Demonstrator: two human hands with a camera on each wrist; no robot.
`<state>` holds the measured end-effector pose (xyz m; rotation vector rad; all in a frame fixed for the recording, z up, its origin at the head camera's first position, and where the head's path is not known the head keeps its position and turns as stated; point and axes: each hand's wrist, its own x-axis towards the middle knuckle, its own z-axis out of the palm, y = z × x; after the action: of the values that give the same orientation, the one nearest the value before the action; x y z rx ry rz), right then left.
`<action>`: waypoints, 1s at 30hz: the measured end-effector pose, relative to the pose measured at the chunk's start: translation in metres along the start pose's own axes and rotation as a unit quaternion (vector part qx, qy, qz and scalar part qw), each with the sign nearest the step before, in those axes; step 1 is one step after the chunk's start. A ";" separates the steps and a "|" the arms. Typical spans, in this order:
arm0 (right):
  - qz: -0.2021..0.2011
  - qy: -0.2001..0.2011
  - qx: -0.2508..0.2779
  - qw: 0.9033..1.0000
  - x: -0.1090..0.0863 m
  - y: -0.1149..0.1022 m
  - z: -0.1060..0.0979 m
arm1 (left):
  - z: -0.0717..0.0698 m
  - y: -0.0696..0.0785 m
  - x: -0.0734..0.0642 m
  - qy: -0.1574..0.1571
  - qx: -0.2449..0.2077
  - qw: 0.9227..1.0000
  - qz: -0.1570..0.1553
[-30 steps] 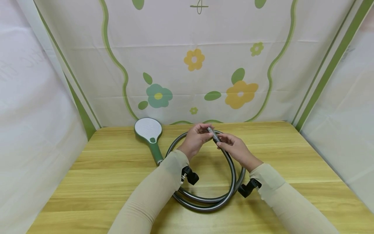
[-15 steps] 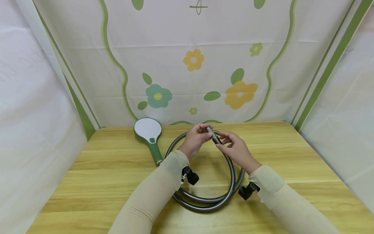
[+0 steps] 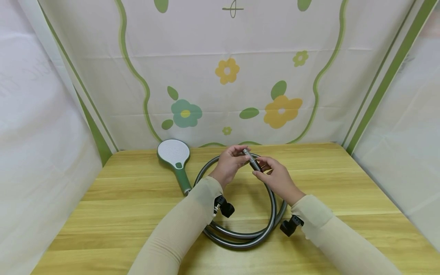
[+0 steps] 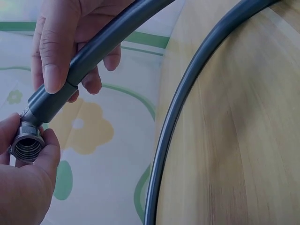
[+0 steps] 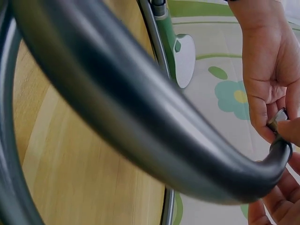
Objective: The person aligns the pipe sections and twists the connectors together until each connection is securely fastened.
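Note:
A dark grey shower hose [image 3: 274,206] lies in loose loops on the table, one end raised between both hands. My left hand [image 3: 229,166] pinches the metal nut [image 4: 29,144] at that end between thumb and fingers. Its threaded opening faces the left wrist camera. My right hand [image 3: 280,179] holds the hose's grey sleeve [image 4: 49,102] just behind the nut, thumb on one side and fingers on the other. In the right wrist view, the near hose hides part of my right hand. A green shower head [image 3: 183,179] with a white spray face lies to the left, face up.
The wood-grain table [image 3: 130,229] runs back to a pale fabric wall [image 3: 192,68] printed with flowers. Similar side walls stand left and right. Black wrist cameras [image 3: 225,208] hang below the sleeves, close to the hose loops.
My right hand has shifted slightly left, and its fingers have lifted and resettled around the sleeve. My left hand keeps its hold on the nut. The shower head stays put.

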<state>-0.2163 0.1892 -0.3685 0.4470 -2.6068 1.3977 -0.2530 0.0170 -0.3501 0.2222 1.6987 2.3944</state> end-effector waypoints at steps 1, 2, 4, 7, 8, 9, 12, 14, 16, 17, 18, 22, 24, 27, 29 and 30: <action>-0.001 0.001 -0.002 1.000 0.000 0.000 0.001 | 0.000 0.000 0.000 0.000 0.000 1.000 0.001; -0.004 0.003 -0.003 1.000 0.000 0.000 0.001 | 0.000 -0.001 0.000 0.000 -0.001 1.000 0.001; -0.003 0.007 -0.004 1.000 0.000 -0.001 0.002 | -0.001 -0.001 0.000 0.002 -0.002 1.000 0.002; -0.003 0.010 -0.009 1.000 0.001 -0.001 0.004 | -0.001 -0.001 0.000 0.002 -0.003 1.000 0.001; -0.004 0.011 -0.008 1.000 0.001 -0.001 0.004 | -0.001 -0.001 0.000 0.002 -0.003 1.000 0.001; -0.003 0.013 -0.005 1.000 0.001 0.000 0.005 | -0.001 -0.001 0.000 0.003 -0.004 1.000 0.000; -0.008 0.018 0.004 1.000 0.001 0.000 0.006 | -0.002 0.000 0.000 0.003 -0.001 1.000 -0.002; -0.009 0.021 0.011 1.000 0.001 -0.001 0.006 | -0.002 0.000 0.000 0.002 0.002 1.000 -0.002; -0.009 0.025 0.018 0.999 0.000 -0.003 0.007 | -0.002 0.000 0.000 0.001 0.004 1.000 -0.002; -0.009 0.026 0.020 0.999 0.000 -0.003 0.007 | -0.002 0.000 -0.001 0.000 0.006 1.000 -0.001; -0.008 0.027 0.021 0.999 0.001 -0.004 0.007 | -0.002 0.000 -0.001 -0.001 0.007 1.000 0.001; -0.004 0.029 0.022 0.999 0.001 -0.004 0.008 | -0.003 0.000 -0.001 -0.002 0.009 1.000 0.003; -0.003 0.030 0.022 0.999 0.001 -0.004 0.008 | -0.003 0.000 -0.001 -0.002 0.009 1.000 0.003; 0.001 0.030 0.025 0.999 0.001 -0.005 0.009 | -0.003 0.000 -0.001 -0.001 0.011 1.000 0.002; 0.003 0.030 0.027 0.999 0.002 -0.005 0.008 | -0.003 0.001 -0.001 0.000 0.012 1.000 0.001; 0.004 0.030 0.029 0.999 0.002 -0.006 0.008 | -0.003 0.001 -0.001 -0.001 0.013 1.000 0.001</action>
<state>-0.2162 0.1792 -0.3680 0.3950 -2.5291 1.4679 -0.2529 0.0136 -0.3505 0.2287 1.7297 2.3746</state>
